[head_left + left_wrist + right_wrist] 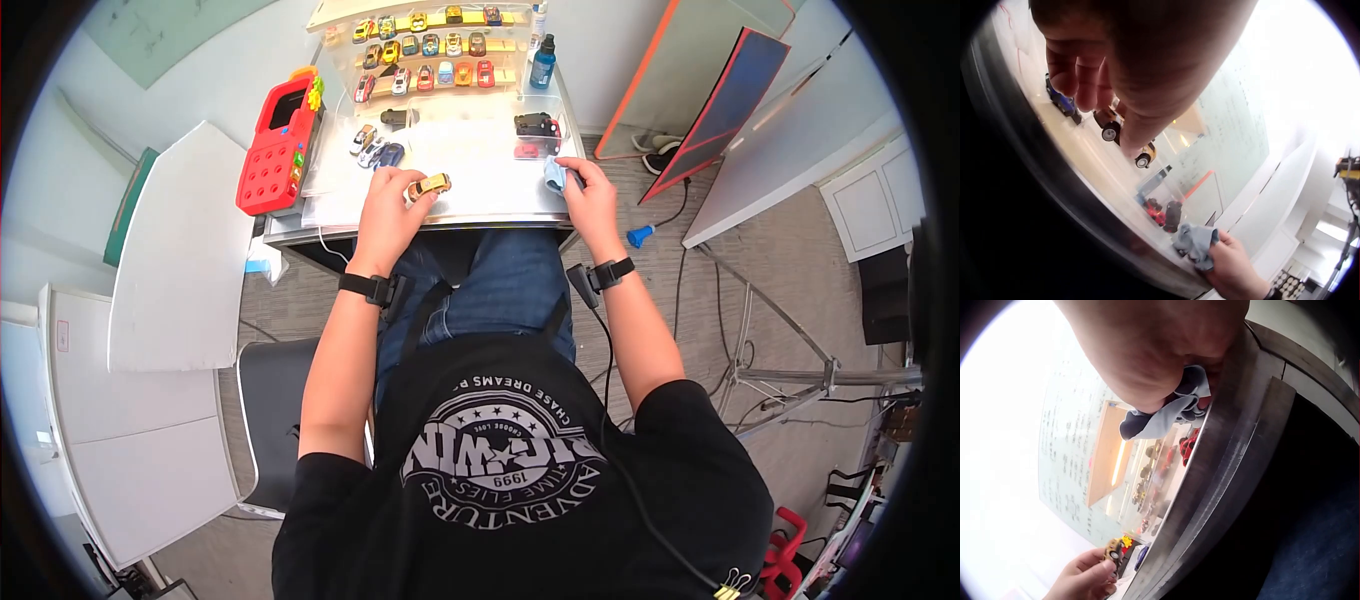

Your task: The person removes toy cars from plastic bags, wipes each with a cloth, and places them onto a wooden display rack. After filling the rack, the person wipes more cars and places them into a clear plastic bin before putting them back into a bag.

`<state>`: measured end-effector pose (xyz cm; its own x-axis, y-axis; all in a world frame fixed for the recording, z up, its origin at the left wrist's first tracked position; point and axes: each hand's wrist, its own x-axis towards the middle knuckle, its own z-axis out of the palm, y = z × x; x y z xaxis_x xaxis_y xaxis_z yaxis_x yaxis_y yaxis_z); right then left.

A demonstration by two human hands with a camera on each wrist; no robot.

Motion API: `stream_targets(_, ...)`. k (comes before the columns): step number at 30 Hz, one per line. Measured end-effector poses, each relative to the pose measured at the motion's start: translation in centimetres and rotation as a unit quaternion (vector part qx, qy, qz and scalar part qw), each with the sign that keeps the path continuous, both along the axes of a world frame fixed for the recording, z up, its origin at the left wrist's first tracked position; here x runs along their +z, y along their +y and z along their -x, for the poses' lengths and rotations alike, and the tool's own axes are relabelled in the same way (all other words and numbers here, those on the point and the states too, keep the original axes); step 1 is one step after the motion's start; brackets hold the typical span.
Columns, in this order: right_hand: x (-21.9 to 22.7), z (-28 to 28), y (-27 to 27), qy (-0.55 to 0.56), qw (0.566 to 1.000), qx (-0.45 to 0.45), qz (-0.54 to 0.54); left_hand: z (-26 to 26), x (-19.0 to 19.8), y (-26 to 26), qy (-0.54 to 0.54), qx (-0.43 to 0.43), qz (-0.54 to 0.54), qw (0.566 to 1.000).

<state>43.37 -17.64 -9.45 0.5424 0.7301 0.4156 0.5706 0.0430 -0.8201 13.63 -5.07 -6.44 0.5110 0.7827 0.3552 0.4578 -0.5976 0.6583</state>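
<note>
Between thumb and fingers, my left hand (388,222) pinches a yellow-gold toy car (429,187) just above the table's front edge. Its dark wheels face the camera in the left wrist view, where the thumb covers part of the toy car (1145,155). My right hand (594,205) grips a crumpled light blue-grey cloth (555,176) at the right side of the table. In the right wrist view the cloth (1163,422) bunches out below the palm. Beyond the left hand stand several toy cars, a dark blue car (391,155) nearest to the fingers.
A tiered clear display (440,60) with rows of toy cars stands at the back. Near the right hand, a clear bin holds a black toy car (537,124) and a red one (527,151). A blue bottle (543,64) stands behind; a red toy case (270,180) is left.
</note>
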Motion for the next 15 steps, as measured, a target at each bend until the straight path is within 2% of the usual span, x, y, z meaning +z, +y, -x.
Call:
stream_targets(2,-0.1,0.0,0.0,-0.005,1.000,-0.001,-0.002,-0.3,0.8,0.0,-0.061,0.005,-0.006,0.998)
stream_targets(9,0.1,0.2,-0.1,-0.013,1.000,0.000,0.001,-1.2,2.9,-0.5,-0.068,0.002,-0.014,0.998)
stream_targets(12,0.0,0.2,-0.1,-0.016,1.000,0.008,0.000,-1.5,3.2,-1.2,-0.115,0.007,0.024,0.993)
stream_targets(13,0.0,0.2,-0.1,-0.016,1.000,0.008,-0.001,-1.7,3.3,-1.5,-0.184,-0.009,0.157,0.970)
stream_targets(14,0.1,0.3,-0.1,-0.016,1.000,0.006,0.004,-1.7,3.4,-1.6,-0.249,-0.026,0.286,0.925)
stream_targets(15,0.1,0.3,-0.1,-0.015,1.000,0.005,0.008,-1.6,3.3,-1.8,-0.250,-0.025,0.285,0.925)
